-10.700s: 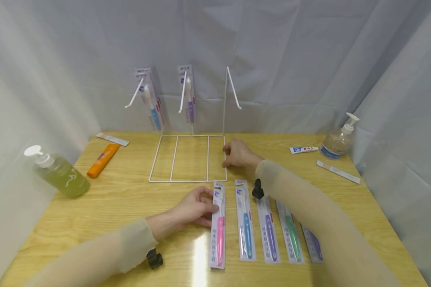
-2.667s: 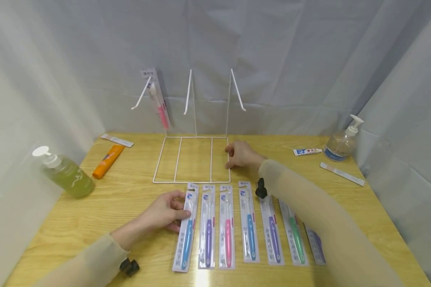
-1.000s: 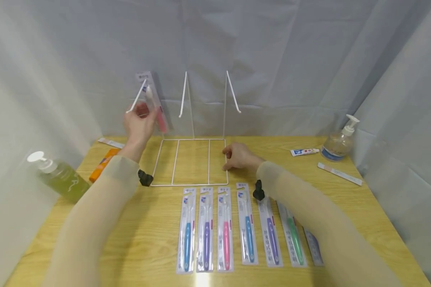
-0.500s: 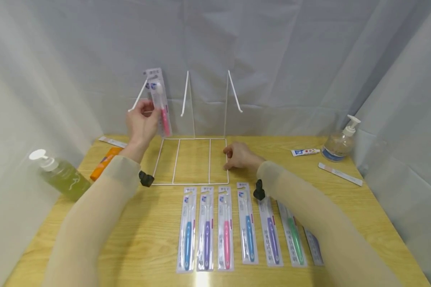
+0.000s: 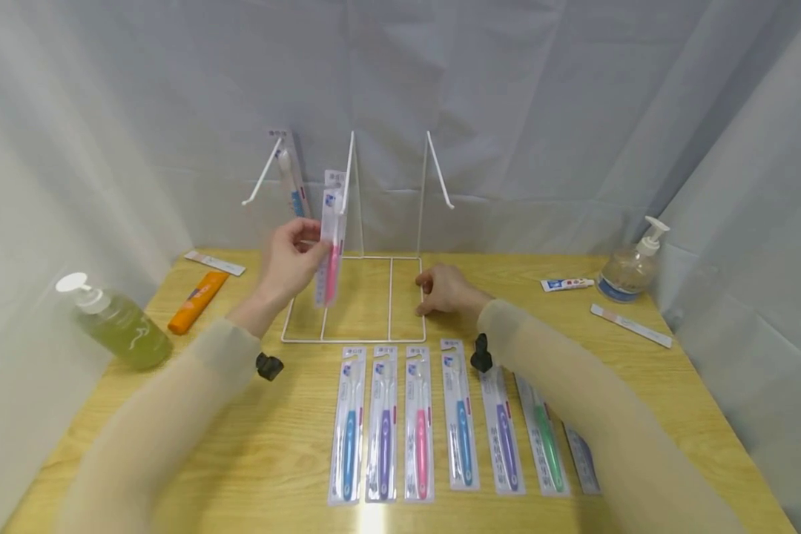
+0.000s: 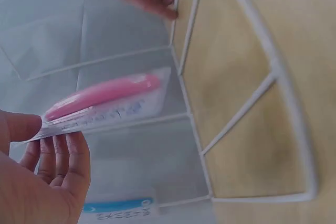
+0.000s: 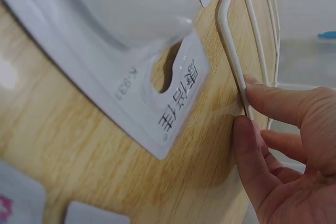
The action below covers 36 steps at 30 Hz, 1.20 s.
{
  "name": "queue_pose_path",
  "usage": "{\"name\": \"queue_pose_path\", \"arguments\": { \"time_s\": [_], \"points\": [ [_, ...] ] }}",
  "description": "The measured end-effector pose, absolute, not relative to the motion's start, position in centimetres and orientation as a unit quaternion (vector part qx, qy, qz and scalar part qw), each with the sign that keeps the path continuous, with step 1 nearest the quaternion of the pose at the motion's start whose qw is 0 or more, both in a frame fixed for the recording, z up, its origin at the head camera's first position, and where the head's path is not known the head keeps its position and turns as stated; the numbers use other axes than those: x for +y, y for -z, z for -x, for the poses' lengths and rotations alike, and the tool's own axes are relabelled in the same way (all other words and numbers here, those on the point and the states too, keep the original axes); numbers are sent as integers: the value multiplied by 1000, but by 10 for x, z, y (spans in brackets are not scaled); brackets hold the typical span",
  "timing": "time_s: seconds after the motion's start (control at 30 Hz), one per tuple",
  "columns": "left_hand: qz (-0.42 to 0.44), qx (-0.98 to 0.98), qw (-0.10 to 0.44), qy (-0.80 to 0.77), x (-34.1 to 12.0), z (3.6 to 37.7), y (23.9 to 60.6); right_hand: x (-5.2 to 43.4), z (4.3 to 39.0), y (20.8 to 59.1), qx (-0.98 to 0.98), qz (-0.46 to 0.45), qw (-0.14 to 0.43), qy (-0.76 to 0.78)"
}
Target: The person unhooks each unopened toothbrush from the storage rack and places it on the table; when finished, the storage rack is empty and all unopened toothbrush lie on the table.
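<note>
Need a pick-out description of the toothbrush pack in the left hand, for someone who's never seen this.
Start at the white wire rack at the back of the wooden table. Just in front of its middle hook, the left hand pinches a pink toothbrush pack upright in the air. Every other pack hangs on the rack or lies flat in the row.

The light is bright and even, and it seems to come from above. A white shine sits on the table (image 5: 372,519) at the front edge in the head view. Soft, pale shadows lie under both sleeves. The grey curtain (image 5: 507,111) looks smooth and evenly lit. The head view bends things a little near its edges. In the left wrist view, the left hand (image 6: 37,182) and the pink toothbrush pack (image 6: 105,103) are blurry. In the right wrist view, the close white pack (image 7: 131,51) is fuzzy and very bright, while the right hand (image 7: 283,145) looks sharper.
</note>
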State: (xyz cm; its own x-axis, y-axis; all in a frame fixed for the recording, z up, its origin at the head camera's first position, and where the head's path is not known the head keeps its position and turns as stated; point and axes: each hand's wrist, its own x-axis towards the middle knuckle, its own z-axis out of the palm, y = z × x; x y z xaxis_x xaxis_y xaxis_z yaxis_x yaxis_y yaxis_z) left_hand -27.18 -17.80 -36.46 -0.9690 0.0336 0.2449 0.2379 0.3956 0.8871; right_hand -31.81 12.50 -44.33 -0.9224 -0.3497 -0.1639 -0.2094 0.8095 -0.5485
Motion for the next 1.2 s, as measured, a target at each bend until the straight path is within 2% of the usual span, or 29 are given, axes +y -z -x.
{"name": "queue_pose_path", "arguments": {
  "time_s": [0.2,0.5,0.9,1.2],
  "points": [
    [49,-825,-10,563,-188,234,387,125,319,445,938,145,136,282],
    [2,-791,-118,601,-214,189,415,126,318,443,938,150,140,280],
    [8,-790,-198,580,-231,151,432,128,316,442,939,168,129,270],
    [1,-787,-252,564,-235,136,436,129,315,444,937,219,94,254]
  ]
}}
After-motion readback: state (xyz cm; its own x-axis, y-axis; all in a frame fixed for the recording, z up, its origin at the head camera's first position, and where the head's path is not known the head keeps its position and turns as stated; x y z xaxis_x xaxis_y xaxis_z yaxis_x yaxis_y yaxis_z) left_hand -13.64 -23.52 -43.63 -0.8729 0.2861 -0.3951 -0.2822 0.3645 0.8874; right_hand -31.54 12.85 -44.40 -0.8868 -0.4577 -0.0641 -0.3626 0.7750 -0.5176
